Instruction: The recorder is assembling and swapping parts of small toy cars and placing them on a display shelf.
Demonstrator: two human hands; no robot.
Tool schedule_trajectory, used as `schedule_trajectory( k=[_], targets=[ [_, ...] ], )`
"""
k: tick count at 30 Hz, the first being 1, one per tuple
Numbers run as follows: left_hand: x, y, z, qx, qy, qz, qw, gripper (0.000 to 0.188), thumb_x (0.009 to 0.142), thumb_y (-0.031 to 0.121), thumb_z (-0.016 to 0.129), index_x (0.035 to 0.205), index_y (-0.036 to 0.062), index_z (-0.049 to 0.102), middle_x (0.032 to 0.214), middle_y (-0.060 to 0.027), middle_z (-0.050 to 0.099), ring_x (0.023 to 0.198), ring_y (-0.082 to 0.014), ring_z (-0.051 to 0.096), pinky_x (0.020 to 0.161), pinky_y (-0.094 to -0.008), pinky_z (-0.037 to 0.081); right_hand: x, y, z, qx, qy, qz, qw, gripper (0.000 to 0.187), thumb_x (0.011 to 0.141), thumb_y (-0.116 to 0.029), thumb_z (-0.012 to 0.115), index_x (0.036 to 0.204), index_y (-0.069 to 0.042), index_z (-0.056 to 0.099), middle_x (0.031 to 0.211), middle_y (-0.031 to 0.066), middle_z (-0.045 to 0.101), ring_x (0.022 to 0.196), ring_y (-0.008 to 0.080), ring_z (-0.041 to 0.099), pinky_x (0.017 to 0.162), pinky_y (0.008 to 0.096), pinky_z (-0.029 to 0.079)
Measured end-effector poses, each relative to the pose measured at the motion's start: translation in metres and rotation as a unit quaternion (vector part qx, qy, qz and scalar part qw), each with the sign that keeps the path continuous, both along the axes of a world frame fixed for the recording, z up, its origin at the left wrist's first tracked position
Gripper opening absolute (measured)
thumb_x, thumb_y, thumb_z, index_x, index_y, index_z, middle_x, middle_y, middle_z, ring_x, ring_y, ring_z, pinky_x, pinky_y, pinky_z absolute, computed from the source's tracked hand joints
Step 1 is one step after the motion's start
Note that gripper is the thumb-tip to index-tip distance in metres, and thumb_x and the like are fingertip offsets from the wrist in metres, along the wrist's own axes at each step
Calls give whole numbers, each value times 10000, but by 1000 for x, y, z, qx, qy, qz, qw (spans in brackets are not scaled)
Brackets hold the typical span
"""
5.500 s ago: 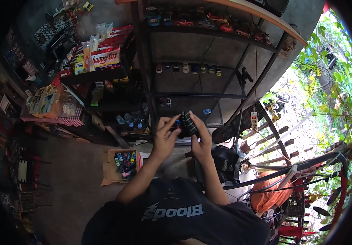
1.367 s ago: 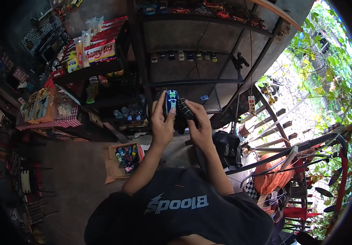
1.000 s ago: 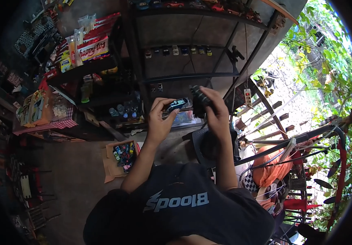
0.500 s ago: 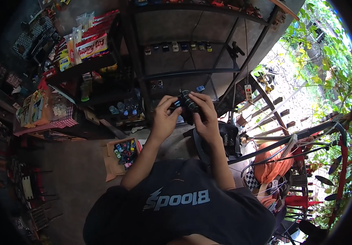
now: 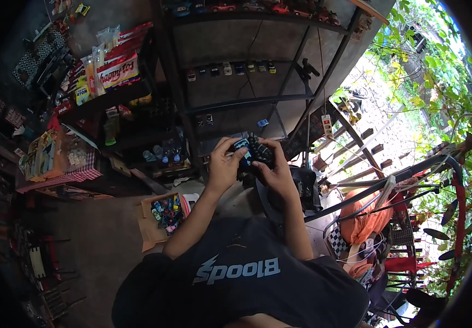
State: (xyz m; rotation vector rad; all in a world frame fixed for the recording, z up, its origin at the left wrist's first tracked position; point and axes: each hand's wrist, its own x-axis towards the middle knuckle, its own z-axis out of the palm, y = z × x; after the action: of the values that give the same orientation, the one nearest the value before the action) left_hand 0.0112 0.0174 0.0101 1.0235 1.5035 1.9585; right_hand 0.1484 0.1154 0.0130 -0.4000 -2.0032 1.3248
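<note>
In front of my chest, my left hand [image 5: 223, 169] is closed on a small blue toy car [image 5: 242, 145] with light markings, thumb across it. Right beside it, my right hand [image 5: 277, 176] grips a dark, ribbed, rounded object [image 5: 261, 151] whose kind I cannot make out. The two held things sit close together; I cannot tell whether they touch. Beyond my hands, another blue toy car [image 5: 263, 123] and two small ones [image 5: 209, 118] stand on the low shelf. A row of toy cars [image 5: 227, 69] lines the shelf above.
An open cardboard box [image 5: 148, 228] of toy cars sits on the floor by my left forearm. The dark metal rack [image 5: 252, 100] stands ahead. Snack packets [image 5: 118, 71] and plastic bottles [image 5: 166, 155] are at left. Metal bars [image 5: 392, 183] and an orange bundle [image 5: 363, 216] lie to the right.
Both hands have come slightly lower and nearer my body. The blue toy car now shows more of its surface, and the dark object has turned in my right hand. The view has shifted slightly.
</note>
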Motion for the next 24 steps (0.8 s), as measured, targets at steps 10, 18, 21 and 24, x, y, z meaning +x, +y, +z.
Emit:
schedule_trajectory(
  k=[10, 18, 21, 24],
  targets=[
    [-19, -1, -26, -70, 9, -22, 997, 238, 850, -14, 690, 1073, -87, 649, 969, -53, 641, 842, -111, 616, 744, -223, 478, -9, -12, 27, 118, -24, 14, 993, 688, 728, 191, 473, 1382, -21, 493, 1438, 183, 504, 1384, 307, 448, 1142, 371, 332],
    [-33, -4, -7, 72, -232, 37, 969, 289, 944, 37, 642, 1213, -30, 558, 1061, -88, 645, 924, -140, 660, 765, -261, 572, -17, -8, -8, -111, 61, -33, 991, 598, 835, 112, 583, 1406, -30, 477, 1380, 141, 552, 1289, 223, 522, 1088, 333, 387],
    [-21, -1, 4, 149, -258, 27, 954, 361, 951, 35, 632, 1278, -4, 484, 1070, -85, 618, 961, -158, 652, 857, -282, 569, -21, -16, -1, -238, 131, -28, 962, 549, 901, 43, 618, 1424, -23, 463, 1335, 110, 574, 1199, 156, 555, 1035, 289, 426],
    [-3, 3, 3, 145, -136, 55, 979, 407, 920, 5, 660, 1293, -19, 499, 1123, -79, 592, 1038, -134, 590, 920, -240, 469, -26, -25, 15, -218, 180, -62, 957, 547, 912, 37, 613, 1433, -12, 453, 1316, 102, 586, 1156, 139, 579, 1005, 270, 446]
  ],
)
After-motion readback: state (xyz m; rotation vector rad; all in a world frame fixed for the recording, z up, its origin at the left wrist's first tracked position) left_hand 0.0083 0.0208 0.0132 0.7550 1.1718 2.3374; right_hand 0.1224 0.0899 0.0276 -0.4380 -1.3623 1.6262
